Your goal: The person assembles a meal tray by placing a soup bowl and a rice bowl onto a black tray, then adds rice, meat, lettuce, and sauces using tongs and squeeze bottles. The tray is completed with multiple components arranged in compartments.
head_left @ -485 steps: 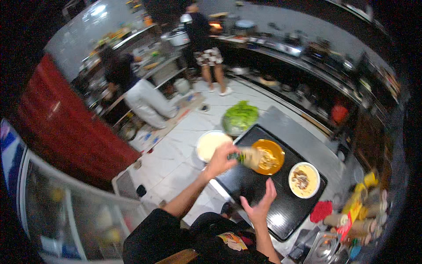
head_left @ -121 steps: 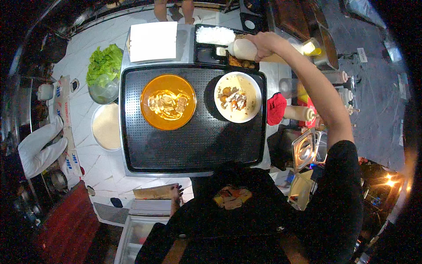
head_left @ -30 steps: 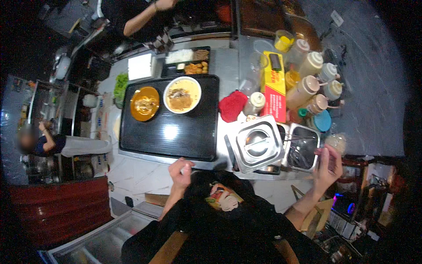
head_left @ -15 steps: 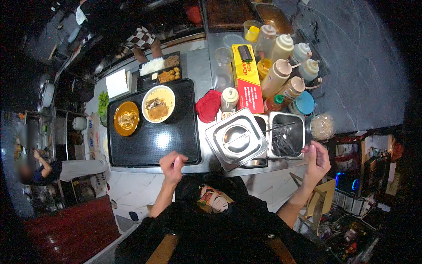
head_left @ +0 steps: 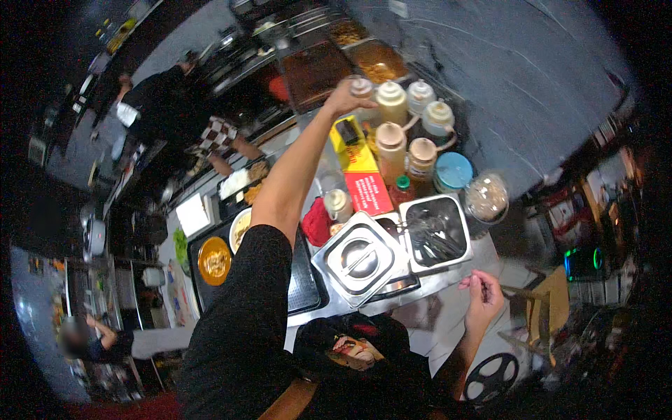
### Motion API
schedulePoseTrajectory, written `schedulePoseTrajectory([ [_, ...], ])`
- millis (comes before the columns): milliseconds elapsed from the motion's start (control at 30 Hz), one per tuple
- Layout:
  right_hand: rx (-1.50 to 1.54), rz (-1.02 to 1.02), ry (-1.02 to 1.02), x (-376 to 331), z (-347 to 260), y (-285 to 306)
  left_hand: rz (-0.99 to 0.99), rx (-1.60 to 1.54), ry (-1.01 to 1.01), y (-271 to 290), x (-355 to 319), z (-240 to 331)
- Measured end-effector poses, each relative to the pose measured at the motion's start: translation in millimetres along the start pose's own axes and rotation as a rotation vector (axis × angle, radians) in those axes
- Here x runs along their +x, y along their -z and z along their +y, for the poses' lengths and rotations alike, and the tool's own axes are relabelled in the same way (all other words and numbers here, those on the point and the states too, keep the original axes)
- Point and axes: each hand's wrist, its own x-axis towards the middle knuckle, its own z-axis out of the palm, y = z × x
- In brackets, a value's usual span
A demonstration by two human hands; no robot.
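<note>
- The left hand stretches toward the far end of the steel surface, fingers curved at a translucent squeeze bottle with a pale cap; I cannot tell whether that grip has closed.
- The right hand hangs beyond the near edge, close to the right corner, its grip narrow, fingers loosely curled, nothing visible between them.
- A good hold would likely wrap the bottle's body below the cap, without squeezing, nozzle kept up.
- A cream-coloured squeeze bottle stands just beside it, so a straight lift seems safer than a sideways drag.
- The yellow-and-red cardboard box runs from there toward the near edge; clear its far end first.
- The left forearm crosses above the black ribbed tray and partly hides the white round bowl; the sleeve should stay high.
- Near the edge, a square steel lid sits askew, leaving little landing room; the open air above gives a freer path.
</note>
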Motion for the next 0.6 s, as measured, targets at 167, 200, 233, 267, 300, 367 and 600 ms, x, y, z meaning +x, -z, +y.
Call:
schedulePoseTrajectory([
  [167, -0.12, 0.238, -0.099, -34.7, 15.0, 76.0, 0.233, -0.03, 0.07, -19.6, 17.0, 21.2],
  [200, -0.114, 0.274, -0.112, -36.9, 16.8, 86.2, 0.168, 0.056, 0.043, -18.6, 14.9, 26.2],
  [233, -0.108, 0.298, -0.096, -33.9, 20.0, 90.9, 0.121, 0.151, 0.008, -9.5, 16.4, 28.9],
  [267, -0.104, 0.321, -0.08, -31.1, 23.2, 93.6, 0.119, 0.203, -0.024, -6.9, 17.7, 31.9],
  [300, -0.099, 0.343, -0.063, -28.2, 25.2, 96.4, 0.09, 0.23, -0.027, -7.3, 10.3, 30.3],
  [367, -0.111, 0.255, -0.036, -15.3, 22.4, 94.4, 0.032, 0.273, -0.046, -12.2, 3.2, 32.6],
  [600, -0.17, 0.145, -0.031, 18.2, -4.4, 43.7, 0.25, 0.264, -0.198, -14.8, -41.5, 71.2],
])
